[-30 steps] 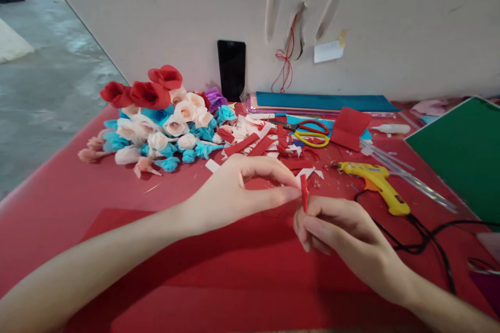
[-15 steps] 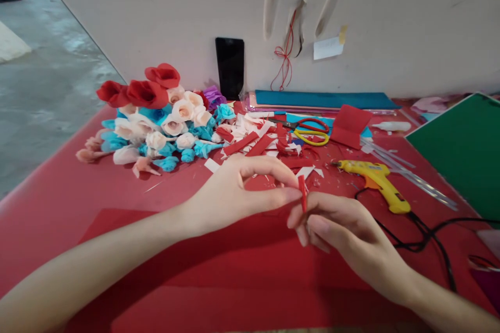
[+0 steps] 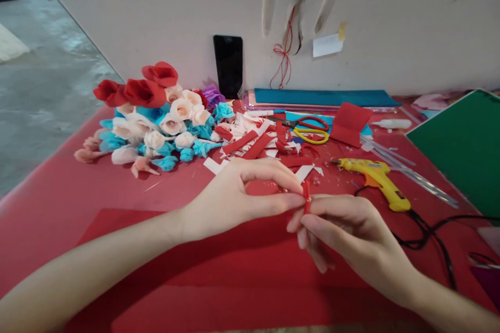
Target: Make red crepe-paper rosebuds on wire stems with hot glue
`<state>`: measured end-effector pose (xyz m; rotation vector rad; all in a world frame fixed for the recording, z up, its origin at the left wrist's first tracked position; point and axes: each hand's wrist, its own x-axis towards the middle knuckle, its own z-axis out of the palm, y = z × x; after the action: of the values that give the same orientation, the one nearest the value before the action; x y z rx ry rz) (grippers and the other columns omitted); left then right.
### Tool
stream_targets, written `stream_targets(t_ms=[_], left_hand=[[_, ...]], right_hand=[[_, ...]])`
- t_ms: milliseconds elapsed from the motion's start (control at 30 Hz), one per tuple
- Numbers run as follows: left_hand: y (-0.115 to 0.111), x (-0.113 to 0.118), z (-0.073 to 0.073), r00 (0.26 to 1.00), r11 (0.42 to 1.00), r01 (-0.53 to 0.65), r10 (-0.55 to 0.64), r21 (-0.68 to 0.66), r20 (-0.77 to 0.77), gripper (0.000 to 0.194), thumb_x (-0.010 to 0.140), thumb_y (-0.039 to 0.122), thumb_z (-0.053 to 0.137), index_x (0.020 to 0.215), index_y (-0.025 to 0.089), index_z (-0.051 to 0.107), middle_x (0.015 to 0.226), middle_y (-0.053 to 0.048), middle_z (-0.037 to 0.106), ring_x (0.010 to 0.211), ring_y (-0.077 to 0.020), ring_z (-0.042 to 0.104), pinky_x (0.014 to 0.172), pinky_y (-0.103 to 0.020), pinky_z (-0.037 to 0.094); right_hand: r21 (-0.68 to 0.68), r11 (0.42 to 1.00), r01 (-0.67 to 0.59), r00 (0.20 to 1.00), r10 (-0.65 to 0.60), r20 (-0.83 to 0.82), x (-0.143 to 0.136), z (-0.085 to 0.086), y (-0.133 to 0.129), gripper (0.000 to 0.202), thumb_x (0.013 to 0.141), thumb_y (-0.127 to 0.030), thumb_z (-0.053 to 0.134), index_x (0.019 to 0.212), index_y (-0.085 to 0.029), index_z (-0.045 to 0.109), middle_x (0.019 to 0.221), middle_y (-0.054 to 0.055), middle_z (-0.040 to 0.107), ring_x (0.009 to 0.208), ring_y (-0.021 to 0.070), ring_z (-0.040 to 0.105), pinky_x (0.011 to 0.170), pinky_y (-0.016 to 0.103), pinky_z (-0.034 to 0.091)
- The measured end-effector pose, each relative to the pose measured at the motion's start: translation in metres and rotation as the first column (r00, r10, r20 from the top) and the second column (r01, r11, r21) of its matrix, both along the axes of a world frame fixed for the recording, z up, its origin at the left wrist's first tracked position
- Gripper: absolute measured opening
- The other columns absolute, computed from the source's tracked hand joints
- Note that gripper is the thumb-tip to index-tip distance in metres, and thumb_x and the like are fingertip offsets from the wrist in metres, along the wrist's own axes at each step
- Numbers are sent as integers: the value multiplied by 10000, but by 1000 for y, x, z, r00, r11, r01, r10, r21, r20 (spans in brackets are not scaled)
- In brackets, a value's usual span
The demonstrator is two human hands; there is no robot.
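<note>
Between my two hands, above the red table, is a small rolled strip of red paper (image 3: 307, 200), held upright. My left hand (image 3: 238, 195) pinches it from the left with thumb and forefinger. The fingertips of my right hand (image 3: 347, 229) close on it from the right, with the lower fingers curled loosely beneath. A large red paper sheet (image 3: 219, 265) lies under both hands. Just beyond them is a pile of red and white paper scraps (image 3: 253, 140). Scissors (image 3: 312, 132) with red and yellow handles lie at the pile's right side.
Paper flowers (image 3: 156, 119) are heaped at the back left. A yellow glue gun (image 3: 375, 177) with a black cord lies to the right, near clear glue sticks (image 3: 410, 174). A green board (image 3: 464, 151) stands at far right. A black phone (image 3: 228, 66) leans on the wall.
My right thumb and forefinger have closed in on the red paper strip, which has shifted slightly right and turned a little. My lower right fingers have dropped somewhat.
</note>
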<state>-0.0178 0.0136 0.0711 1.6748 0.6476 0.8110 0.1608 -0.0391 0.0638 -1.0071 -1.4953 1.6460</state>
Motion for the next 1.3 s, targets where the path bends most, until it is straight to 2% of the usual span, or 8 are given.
stream_targets(t_ms=[300,1300], left_hand=[[-1,1,1,1000,1000,1,0,-14,8,58,737,154,615,712,154,667,759,-30,652,768,-146,586,756,-279,478],[-2,-1,1,999,999,39,-40,-15,-27,108,779,169,575,700,123,632,766,-17,640,760,-111,574,750,-234,461]], right_hand=[[-9,1000,16,1000,-16,4,0,0,-1,164,839,-240,520,778,-160,650,603,-3,542,409,41,518,388,144,369],[-41,999,-5,1000,5,-5,-1,3,-3,153,824,-188,533,770,-183,676,579,-22,560,391,16,511,397,93,403]])
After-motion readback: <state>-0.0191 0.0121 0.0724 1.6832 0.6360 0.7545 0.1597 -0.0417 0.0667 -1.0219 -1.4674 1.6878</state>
